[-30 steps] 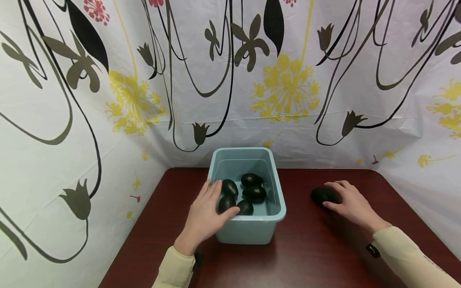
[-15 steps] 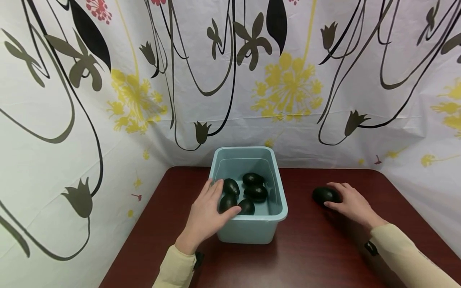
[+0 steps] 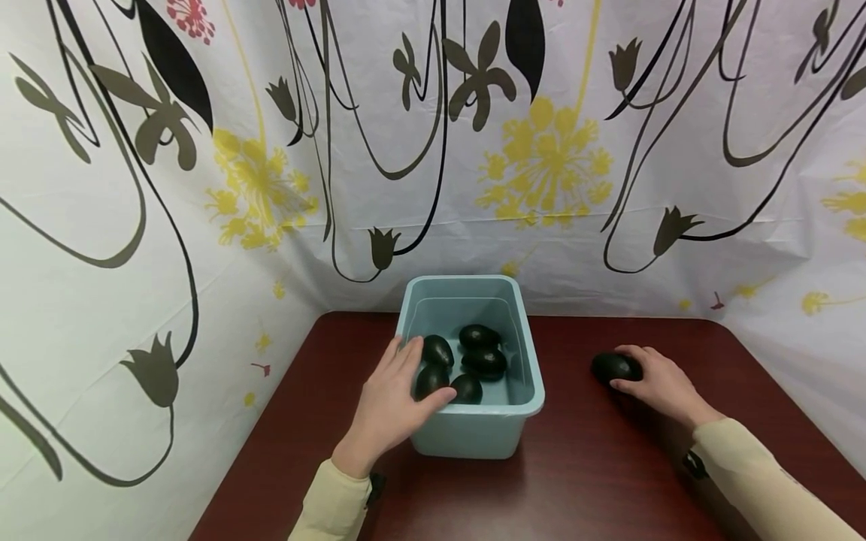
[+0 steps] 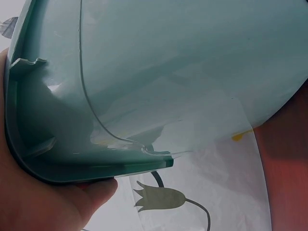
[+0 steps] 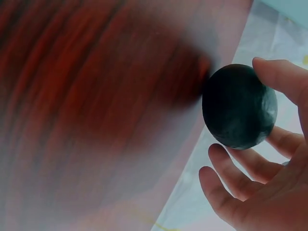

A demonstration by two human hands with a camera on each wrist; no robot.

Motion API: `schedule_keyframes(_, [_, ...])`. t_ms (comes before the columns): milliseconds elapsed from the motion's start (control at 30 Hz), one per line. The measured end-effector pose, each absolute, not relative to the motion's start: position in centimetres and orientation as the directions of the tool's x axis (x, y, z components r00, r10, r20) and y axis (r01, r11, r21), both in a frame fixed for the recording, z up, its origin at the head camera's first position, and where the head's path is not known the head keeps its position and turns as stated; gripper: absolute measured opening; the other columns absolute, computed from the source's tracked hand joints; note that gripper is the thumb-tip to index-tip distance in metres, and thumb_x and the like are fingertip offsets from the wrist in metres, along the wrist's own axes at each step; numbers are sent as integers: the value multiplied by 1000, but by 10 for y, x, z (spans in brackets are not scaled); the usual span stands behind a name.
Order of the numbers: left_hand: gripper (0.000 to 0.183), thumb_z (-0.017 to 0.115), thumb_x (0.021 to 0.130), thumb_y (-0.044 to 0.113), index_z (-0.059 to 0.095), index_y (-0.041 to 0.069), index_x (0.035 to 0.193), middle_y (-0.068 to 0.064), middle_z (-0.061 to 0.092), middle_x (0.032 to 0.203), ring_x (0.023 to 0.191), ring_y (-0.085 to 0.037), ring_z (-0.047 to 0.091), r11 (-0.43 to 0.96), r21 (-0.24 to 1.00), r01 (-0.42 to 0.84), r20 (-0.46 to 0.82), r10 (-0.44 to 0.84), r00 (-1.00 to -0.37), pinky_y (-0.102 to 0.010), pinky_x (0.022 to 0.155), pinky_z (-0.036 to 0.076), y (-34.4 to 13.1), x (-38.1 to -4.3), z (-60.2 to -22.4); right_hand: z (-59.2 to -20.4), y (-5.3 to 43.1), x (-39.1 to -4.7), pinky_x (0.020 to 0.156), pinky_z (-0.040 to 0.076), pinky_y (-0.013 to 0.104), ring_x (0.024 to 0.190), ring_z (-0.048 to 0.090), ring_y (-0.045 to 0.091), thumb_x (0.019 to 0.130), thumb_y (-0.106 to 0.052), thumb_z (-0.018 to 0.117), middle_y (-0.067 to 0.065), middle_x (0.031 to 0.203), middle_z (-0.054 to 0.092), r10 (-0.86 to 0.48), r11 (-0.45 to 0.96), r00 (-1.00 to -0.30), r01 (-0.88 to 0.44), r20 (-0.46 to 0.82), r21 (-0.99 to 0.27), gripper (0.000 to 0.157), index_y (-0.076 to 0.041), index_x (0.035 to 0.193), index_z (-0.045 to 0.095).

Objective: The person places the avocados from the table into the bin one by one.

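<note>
On the right of the table, my right hand (image 3: 661, 385) holds a dark green avocado (image 3: 616, 367), thumb on its near side and fingers on its far side. The right wrist view shows the thumb and fingertips against the avocado (image 5: 239, 107). It sits on or very close to the tabletop. My left hand (image 3: 392, 400) rests over the near left corner of a light blue plastic bin (image 3: 467, 436), fingers extended along the rim and thumb over the front edge. Several avocados (image 3: 483, 363) lie inside the bin, partly behind the left hand.
The bin stands on a dark red-brown wooden table (image 3: 575, 473), near its back edge. A white cloth (image 3: 419, 188) with a printed flower pattern hangs behind and to the left of the table.
The view shifts slightly. My right hand stays at the avocado, which shows a little more of its surface than before. The left hand and bin keep their places.
</note>
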State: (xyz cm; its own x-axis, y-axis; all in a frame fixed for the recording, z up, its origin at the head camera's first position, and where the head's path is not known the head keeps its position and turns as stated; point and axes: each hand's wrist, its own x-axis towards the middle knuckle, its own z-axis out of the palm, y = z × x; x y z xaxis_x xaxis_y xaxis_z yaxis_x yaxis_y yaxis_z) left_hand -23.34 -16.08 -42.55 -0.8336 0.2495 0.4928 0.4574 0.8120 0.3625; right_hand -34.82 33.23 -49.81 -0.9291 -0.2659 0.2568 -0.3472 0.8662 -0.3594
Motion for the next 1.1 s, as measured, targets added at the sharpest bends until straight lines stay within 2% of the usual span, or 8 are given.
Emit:
schedule_keyframes(400, [95, 52, 89, 77, 38, 11, 156, -3, 37, 159, 151, -29, 21, 806, 370, 463, 497, 249, -831, -56, 109, 36, -160, -233, -424, -501, 328, -351, 76, 48, 59, 104, 59, 47, 81, -33, 85, 28, 128, 55, -260, 862, -933, -340, 248, -376, 70, -8, 138, 54])
schedule_keyframes(1100, [95, 52, 89, 76, 38, 10, 156, -4, 38, 159, 151, -30, 23, 803, 362, 474, 510, 256, -822, -57, 108, 38, -160, -232, -424, -499, 321, -334, 77, 49, 58, 105, 59, 45, 78, -29, 88, 25, 126, 57, -270, 842, -924, -363, 272, -399, 67, -12, 136, 58])
